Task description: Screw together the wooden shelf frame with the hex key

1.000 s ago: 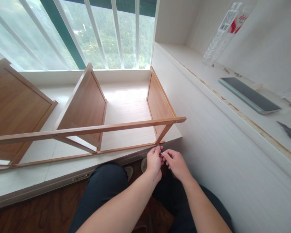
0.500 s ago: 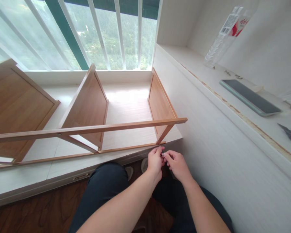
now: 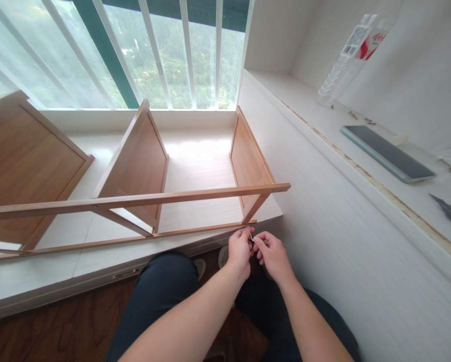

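Observation:
A wooden shelf unit (image 3: 195,196) lies on its side on the white window ledge, its panels standing up. At the near right corner of its lower rail (image 3: 195,231), my left hand (image 3: 239,251) is closed, with fingertips pinching around a thin metal hex key (image 3: 251,235). My right hand (image 3: 271,254) pinches the lower end of that key just to the right. The key's upper tip meets the rail's underside near the end panel (image 3: 250,156); fingers partly cover it, and any screw there is hidden.
To the right, a raised white shelf with a chipped edge carries a phone (image 3: 387,153), a plastic bottle (image 3: 351,55) and several small screws (image 3: 352,115). A white side wall (image 3: 323,201) stands close to my right arm. Below the ledge is a drawer handle (image 3: 125,274).
Both hands stay at the same corner of the rail, with only a very slight shift of the fingers. The view has moved a little; the shelf unit keeps its place.

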